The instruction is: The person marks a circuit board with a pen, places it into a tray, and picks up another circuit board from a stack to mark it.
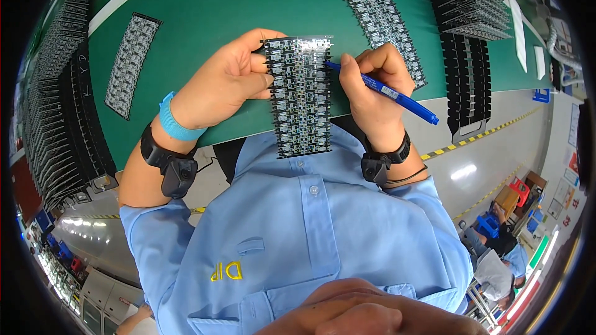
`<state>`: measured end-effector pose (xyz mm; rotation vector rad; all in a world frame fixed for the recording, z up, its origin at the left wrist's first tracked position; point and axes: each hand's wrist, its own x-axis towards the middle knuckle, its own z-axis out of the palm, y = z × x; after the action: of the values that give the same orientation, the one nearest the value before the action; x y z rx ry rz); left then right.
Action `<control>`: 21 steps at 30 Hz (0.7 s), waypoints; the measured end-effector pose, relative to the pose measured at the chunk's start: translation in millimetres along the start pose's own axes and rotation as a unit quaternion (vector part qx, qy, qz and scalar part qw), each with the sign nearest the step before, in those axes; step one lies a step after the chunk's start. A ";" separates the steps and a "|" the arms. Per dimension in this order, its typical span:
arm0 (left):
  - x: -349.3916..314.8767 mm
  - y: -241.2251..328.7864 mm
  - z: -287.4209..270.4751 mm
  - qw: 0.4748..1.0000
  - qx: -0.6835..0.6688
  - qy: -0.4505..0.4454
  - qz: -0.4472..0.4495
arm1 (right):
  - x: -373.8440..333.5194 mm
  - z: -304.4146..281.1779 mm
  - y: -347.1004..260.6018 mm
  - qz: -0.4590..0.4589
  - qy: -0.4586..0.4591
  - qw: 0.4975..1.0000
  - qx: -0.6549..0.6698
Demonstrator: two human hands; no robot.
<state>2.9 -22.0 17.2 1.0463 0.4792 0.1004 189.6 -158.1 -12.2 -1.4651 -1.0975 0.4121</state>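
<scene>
Person's head (354, 313) nearest, light-blue shirt (273, 211) beyond. Left hand (223, 74) pinching circuit-board panel (301, 102) by left edge, over near edge of green table (248, 0). Right hand (380, 87) gripping blue marker (411, 106), tip at panel's far right side; contact unclear. Second panel (131, 65) left, third (382, 18) far right. Loaded racks (465, 0) both sides.

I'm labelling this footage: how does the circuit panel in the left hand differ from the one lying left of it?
The held panel is in the left hand; the loose panel lies on the green tabletop. The held panel looks wider than the loose panel. Both are long and densely populated.
</scene>
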 end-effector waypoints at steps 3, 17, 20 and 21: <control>0.1 -0.7 -0.9 1.000 -0.003 -0.005 0.001 | 0.2 0.4 -0.8 0.003 0.001 1.000 -0.002; 0.7 -4.1 -3.7 1.000 -0.001 -0.016 0.007 | 8.8 0.4 -3.0 -0.023 0.020 0.999 0.018; 0.0 -3.3 -2.9 1.000 0.010 -0.003 0.001 | 14.1 3.6 -3.5 -0.026 0.024 0.999 -0.006; 0.0 -2.4 -2.9 1.000 0.010 -0.002 0.002 | 14.8 4.0 -3.4 -0.027 0.023 0.999 -0.005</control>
<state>1.3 -20.9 14.0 1.0663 0.4743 0.0978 192.5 -144.5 -5.1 -1.4446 -1.1018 0.3341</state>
